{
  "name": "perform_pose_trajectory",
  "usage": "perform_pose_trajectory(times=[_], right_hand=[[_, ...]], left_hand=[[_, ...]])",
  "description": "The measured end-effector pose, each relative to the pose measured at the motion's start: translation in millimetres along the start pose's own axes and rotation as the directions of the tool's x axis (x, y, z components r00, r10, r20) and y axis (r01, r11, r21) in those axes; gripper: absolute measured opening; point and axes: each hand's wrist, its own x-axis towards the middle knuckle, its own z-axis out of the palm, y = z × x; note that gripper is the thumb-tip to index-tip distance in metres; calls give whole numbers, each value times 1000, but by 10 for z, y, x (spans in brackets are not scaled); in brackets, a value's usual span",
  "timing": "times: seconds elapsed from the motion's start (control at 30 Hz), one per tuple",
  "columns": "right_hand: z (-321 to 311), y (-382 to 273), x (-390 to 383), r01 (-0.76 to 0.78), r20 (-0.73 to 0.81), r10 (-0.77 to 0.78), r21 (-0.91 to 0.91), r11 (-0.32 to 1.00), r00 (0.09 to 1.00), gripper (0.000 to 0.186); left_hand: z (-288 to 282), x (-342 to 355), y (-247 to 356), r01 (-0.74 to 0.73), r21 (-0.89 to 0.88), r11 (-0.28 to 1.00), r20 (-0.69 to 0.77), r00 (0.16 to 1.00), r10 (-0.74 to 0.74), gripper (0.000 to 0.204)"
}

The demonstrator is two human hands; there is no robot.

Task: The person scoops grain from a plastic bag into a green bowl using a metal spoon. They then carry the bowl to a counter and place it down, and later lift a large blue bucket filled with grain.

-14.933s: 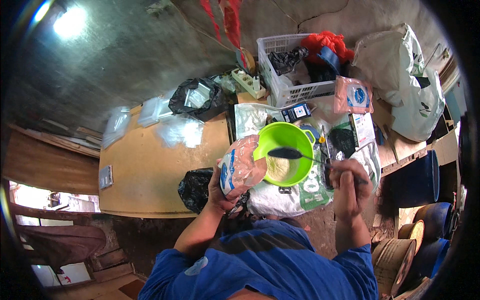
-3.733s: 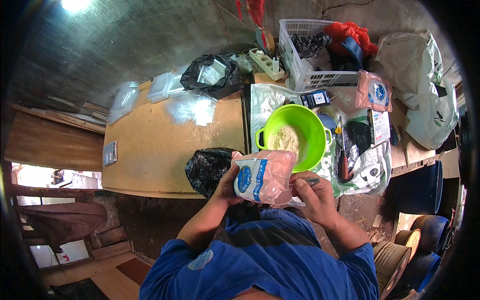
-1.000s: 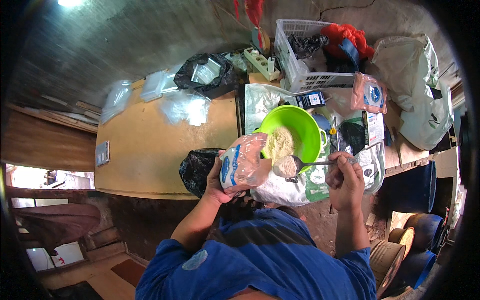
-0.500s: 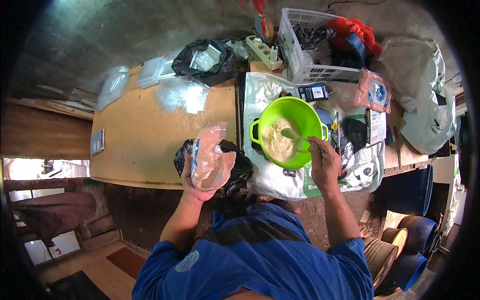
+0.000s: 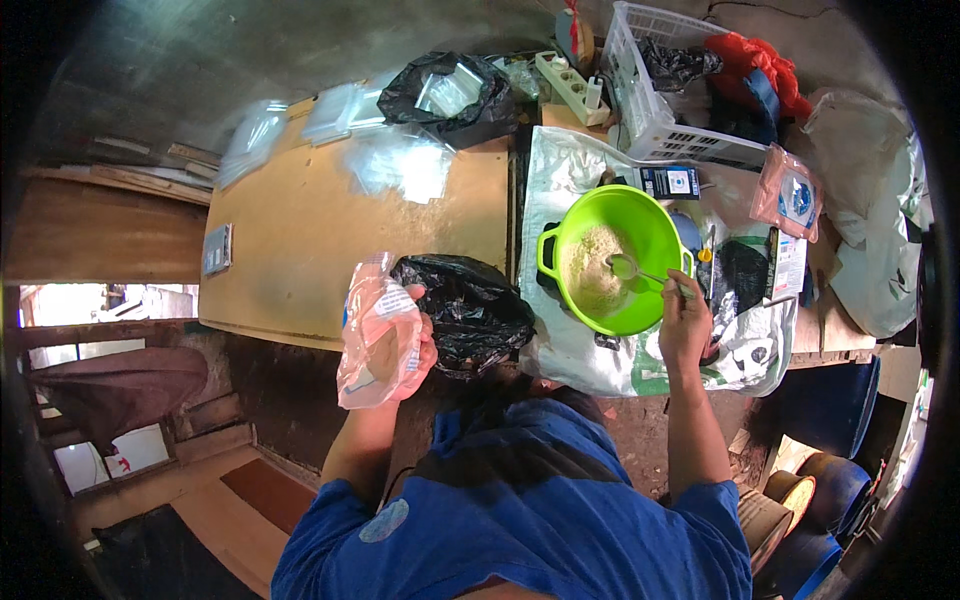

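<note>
My left hand [image 5: 424,350] is closed round a pinkish clear plastic pouch [image 5: 380,340], held up in front of the table's edge beside a black plastic bag [image 5: 465,312]. Some powder seems to show inside the pouch. A bright green two-handled basin [image 5: 648,212] stands on a white sack to the right, with pale powder [image 5: 592,265] heaped in its left part. My right hand [image 5: 686,322], at the basin's right rim, grips the handle of a spoon [image 5: 624,266]. The spoon's bowl is over the powder; I cannot tell whether it is loaded.
Clear plastic bags [image 5: 400,165] lie on the wooden table [image 5: 290,260], near an open black bag [image 5: 450,100]. A power strip [image 5: 572,90] and a white crate [image 5: 690,140] stand behind. Right of the basin are a filled pink pouch [image 5: 788,195] and a small dark box [image 5: 670,183]. Blue barrels [image 5: 835,480] stand below right.
The pouch in my left hand has turned and moved a little left and down, away from the black bag. My view has shifted, and the right hand still holds the spoon over the basin.
</note>
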Motion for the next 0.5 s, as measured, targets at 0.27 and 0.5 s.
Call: perform_pose_trajectory(times=[0.27,0.5], right_hand=[[-25,384,37,-164,-96,178,140,977,979,33],[-45,493,59,-198,-288,245,184,963,926,42]], left_hand=[[-77,-173,203,32,-16,999,73,997,-31,72],[-78,-251,364,151,-97,984,-5,988,-152,74]])
